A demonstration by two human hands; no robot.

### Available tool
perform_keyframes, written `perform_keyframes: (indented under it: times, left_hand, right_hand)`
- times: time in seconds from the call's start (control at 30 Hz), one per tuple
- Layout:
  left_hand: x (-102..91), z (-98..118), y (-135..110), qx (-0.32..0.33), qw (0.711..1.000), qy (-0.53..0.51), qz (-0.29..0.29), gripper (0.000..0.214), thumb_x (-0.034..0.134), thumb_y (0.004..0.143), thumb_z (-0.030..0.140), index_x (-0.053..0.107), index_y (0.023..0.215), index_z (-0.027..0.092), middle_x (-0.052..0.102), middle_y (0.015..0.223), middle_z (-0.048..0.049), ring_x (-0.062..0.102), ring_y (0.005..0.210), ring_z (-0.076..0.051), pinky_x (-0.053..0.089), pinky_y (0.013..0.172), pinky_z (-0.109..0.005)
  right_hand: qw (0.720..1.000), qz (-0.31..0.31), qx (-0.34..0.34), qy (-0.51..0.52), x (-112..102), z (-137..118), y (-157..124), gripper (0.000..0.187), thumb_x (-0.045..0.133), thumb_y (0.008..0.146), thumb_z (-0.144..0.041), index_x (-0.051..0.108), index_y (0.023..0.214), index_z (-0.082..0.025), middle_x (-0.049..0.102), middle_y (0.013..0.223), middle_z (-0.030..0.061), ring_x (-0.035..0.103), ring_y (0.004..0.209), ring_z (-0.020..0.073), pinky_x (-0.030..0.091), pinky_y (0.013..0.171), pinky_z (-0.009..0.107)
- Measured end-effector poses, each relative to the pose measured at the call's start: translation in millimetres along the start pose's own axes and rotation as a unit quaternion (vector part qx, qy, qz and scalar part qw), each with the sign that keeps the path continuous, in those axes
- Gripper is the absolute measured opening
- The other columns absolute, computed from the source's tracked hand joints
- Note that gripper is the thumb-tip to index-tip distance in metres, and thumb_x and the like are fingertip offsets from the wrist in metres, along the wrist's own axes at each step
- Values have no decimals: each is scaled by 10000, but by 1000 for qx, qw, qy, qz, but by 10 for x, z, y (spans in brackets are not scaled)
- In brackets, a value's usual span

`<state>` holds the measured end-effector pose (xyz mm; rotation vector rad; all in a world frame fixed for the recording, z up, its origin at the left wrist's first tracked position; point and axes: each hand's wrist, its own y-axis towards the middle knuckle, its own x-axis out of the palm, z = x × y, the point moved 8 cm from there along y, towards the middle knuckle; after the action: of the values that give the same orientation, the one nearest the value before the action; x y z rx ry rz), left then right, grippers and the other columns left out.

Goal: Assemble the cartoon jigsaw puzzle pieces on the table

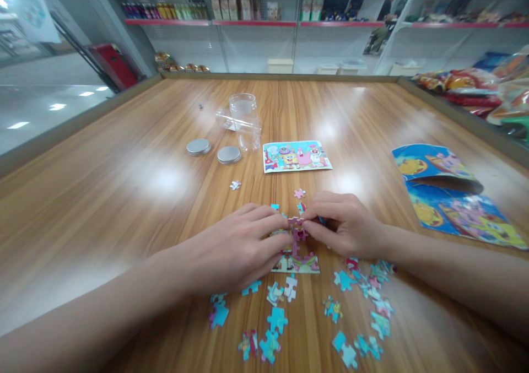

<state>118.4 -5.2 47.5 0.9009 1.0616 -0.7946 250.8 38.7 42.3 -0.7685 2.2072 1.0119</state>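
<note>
My left hand (242, 246) lies flat over the left side of a partly joined jigsaw (298, 256) on the wooden table (124, 185), fingers stretched out and pressing on it. My right hand (345, 224) is beside it, fingertips pinched on a pink puzzle piece (296, 221) at the top of the joined part. Several loose blue and pink pieces (273, 320) are scattered in front of me and to the right (372, 290). Two single pieces (235, 185) (300, 193) lie farther out.
A cartoon reference picture (296, 156) lies beyond my hands. Behind it stand clear plastic jars (244, 120) and two round metal lids (228, 155) (198, 146). A blue cartoon puzzle bag (448, 188) lies at the right. Shop shelves (252, 23) line the back wall.
</note>
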Motion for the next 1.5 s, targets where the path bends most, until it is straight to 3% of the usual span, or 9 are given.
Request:
perform_keyframes:
  times: [0.17,0.33,0.4,0.53,0.63,0.83,1.0,1.5]
  left_hand:
    - [-50,23,-5,-8,999,-33,31,341,530,1017,193,550,1351,124,604,1338,-143,568,1229,-260,498,1044,-443]
    - [-62,51,-18,3,997,-64,42,365,535,1006,156,530,1369,114,611,1309,-134,567,1186,-239,490,1025,-417]
    - [-57,49,-19,3,997,-60,41,351,539,1006,158,537,1353,110,619,1281,-133,570,1169,-243,495,1005,-421]
    - [-51,43,-2,-2,998,-57,32,289,526,1010,167,560,1293,114,627,1240,-132,574,1161,-252,498,1001,-436]
    - [-19,56,15,1,998,-58,5,207,488,1019,167,591,1195,131,648,1162,-117,585,1133,-253,507,991,-446]
    - [67,26,15,-12,999,-12,-44,118,507,995,183,617,1023,154,636,1145,-123,590,1116,-271,538,963,-466]
    - [57,-3,8,-14,999,-8,-35,152,503,1004,183,631,1081,153,603,1304,-142,579,1184,-269,535,1011,-475]
    - [39,4,8,-5,1000,-9,-23,174,531,987,163,632,1127,148,619,1285,-154,597,1189,-279,533,1037,-505]
  right_hand:
    - [999,-15,-24,20,41,-20,-11,143,591,955,-184,682,855,-139,618,723,29,543,691,130,411,654,281]
    - [998,-28,-46,21,58,-58,-12,130,587,920,-160,666,819,-143,604,701,24,541,684,135,417,652,289]
    - [999,-19,-43,18,38,-58,-14,56,633,907,-173,678,894,-141,624,733,20,559,701,134,435,664,283]
    - [999,4,-35,12,5,-53,-28,314,690,912,-175,637,1219,-145,699,946,44,626,830,135,497,752,268]
    - [998,-1,-67,19,25,-102,-38,351,630,947,-122,605,1295,-154,705,981,50,631,865,134,509,779,267]
    - [998,2,-56,26,22,-76,-25,219,606,964,-113,682,1166,-152,704,868,36,625,792,134,499,757,277]
    - [999,-8,-36,31,37,-35,-14,104,645,967,-158,708,1050,-171,720,837,17,627,758,119,491,742,262]
    - [996,-35,-27,76,80,27,-20,50,701,953,-198,742,945,-171,714,823,27,631,779,126,493,740,275]
